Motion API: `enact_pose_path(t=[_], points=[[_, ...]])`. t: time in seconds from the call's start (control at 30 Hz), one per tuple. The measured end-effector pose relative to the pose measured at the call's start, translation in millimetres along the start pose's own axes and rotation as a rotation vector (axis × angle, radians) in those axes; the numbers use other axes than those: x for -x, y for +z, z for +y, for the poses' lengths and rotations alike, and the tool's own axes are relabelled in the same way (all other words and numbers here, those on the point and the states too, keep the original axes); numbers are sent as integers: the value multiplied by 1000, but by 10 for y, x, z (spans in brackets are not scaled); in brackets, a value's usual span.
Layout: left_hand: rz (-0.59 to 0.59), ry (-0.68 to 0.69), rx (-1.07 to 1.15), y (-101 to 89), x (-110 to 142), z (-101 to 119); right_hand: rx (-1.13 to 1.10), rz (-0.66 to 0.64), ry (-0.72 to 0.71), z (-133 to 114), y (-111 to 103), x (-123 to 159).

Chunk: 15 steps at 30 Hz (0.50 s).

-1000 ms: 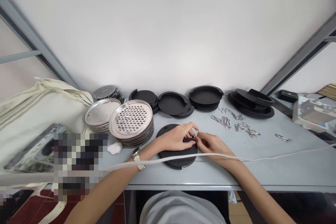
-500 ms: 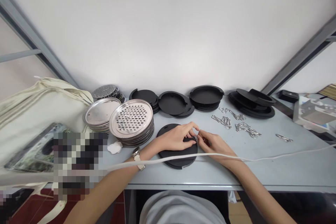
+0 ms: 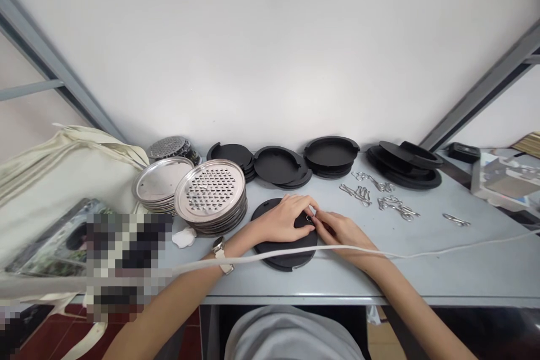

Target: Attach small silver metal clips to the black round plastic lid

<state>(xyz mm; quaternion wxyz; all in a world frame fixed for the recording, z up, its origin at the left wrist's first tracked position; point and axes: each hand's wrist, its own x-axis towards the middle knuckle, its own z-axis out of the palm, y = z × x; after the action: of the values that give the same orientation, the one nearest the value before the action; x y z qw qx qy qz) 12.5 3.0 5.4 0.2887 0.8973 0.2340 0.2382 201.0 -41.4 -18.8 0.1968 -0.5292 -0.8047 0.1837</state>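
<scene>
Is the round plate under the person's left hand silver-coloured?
No, the round plate beneath the left hand is black.

Left hand (image 3: 287, 220) on the disc (image 3: 282, 261) — grater stack (image 3: 215, 194) to its left, clips (image 3: 396, 208) right.

No legible txt, AFAICT.

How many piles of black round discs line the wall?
4, left to right: a first pile behind the front grater stack, a second pile beyond the left hand, a third pile left of the metal clips, a fourth pile farthest right. Others might be hidden behind.
</scene>
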Motion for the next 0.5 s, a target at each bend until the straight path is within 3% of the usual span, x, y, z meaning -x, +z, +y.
enact_pose_path(t=[0.5], points=[[-37, -81, 192, 44, 2, -60, 49, 9, -26, 37, 5, 8]])
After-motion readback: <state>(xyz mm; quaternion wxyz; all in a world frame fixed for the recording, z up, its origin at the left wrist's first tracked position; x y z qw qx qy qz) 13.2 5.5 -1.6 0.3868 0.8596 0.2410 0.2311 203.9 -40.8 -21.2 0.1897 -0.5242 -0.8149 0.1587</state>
